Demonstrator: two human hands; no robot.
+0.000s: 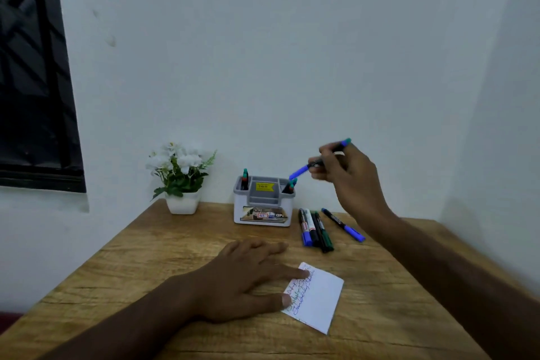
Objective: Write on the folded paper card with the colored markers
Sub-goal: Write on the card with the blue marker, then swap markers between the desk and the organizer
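Blue marker (320,161) is pinched in R hand (347,169), fingers curled round it, up over organizer (263,202). L hand (248,280) lies flat, fingers straight, tips pressing white card (317,298) near on wood table (146,266).

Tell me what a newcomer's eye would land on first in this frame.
First the right hand, raised above the desk and gripping a blue marker over the grey organizer. Next the left hand, flat on the desk with fingertips on the card, which already carries lines of coloured writing. Loose markers lie right of the organizer.
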